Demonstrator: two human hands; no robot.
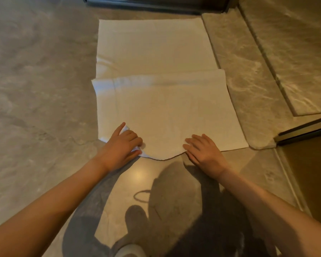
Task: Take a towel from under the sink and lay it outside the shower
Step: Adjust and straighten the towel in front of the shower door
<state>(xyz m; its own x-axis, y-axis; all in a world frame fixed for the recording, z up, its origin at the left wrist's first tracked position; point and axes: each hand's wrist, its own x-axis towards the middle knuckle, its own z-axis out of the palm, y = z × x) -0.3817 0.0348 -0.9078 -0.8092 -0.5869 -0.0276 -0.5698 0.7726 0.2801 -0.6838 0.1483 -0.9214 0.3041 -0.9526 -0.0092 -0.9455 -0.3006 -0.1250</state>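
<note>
A white towel (161,86) lies spread on the marble floor (35,80), its right edge running just beside a raised stone curb (248,86) and its far edge near a dark frame (152,5). Broad bare floor opens to the left; a dark track (304,130) closes in at the right. The near half of the towel is folded over the far half. At the near edge, the left hand (122,145) pinches a bunched near-left corner of the cloth, fingers curled closed on it. The right hand (204,152) rests open and flat, fingers spread, pressing the near edge just right of centre.
</note>
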